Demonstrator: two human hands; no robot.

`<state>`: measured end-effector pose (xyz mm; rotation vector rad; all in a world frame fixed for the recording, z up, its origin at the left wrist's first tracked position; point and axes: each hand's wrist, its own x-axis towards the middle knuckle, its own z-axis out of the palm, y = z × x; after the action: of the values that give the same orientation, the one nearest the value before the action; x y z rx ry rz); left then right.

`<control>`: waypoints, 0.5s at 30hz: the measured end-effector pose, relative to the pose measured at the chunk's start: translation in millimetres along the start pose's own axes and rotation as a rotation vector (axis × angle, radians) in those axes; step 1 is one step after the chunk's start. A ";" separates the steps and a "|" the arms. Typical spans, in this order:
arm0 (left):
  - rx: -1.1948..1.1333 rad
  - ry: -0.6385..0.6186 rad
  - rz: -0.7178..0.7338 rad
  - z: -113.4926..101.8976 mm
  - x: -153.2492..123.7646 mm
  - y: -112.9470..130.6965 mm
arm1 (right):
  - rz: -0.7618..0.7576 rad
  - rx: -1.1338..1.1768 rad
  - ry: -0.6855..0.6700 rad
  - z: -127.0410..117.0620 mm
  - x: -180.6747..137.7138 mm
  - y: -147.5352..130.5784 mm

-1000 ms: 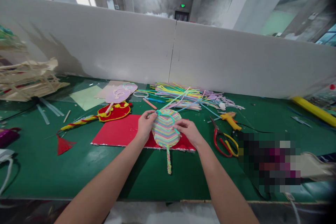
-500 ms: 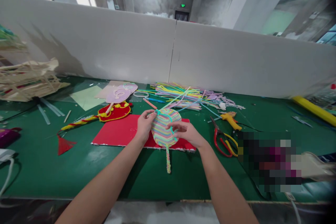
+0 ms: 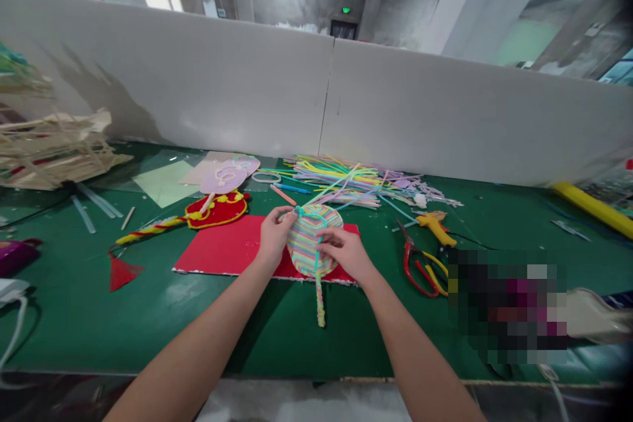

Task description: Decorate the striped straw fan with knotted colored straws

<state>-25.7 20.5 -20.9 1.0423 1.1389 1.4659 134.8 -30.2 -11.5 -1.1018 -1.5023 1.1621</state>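
Observation:
A round fan woven from pastel striped straws (image 3: 307, 241), with a twisted handle (image 3: 320, 303) hanging toward me, is held over a red sheet (image 3: 222, 247) on the green table (image 3: 148, 316). My left hand (image 3: 274, 237) grips the fan's left edge near the top, fingers closed on it. My right hand (image 3: 343, 252) pinches a teal strand (image 3: 317, 252) that runs down across the fan's face. Loose straw ends stick up from the top of the fan.
A heap of coloured straws (image 3: 346, 181) lies behind the fan. Red-handled scissors (image 3: 418, 267) and a yellow glue gun (image 3: 435, 224) sit to the right. A red fan with a tassel (image 3: 212, 210) and a pink fan (image 3: 227, 177) lie to the left. A white partition wall (image 3: 321, 99) backs the table.
My right hand has moved left from the fan's right edge to its middle, drawing the teal strand across the face. The left hand keeps its grip.

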 end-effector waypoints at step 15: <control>-0.033 0.065 -0.009 -4.5 4.9 -1.3 | -0.236 -0.486 -0.149 -4.9 -13.4 -19.5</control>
<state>-30.6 24.8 -22.8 0.9727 1.1598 1.5159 139.8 -45.5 6.5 -1.1261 -2.0396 0.7451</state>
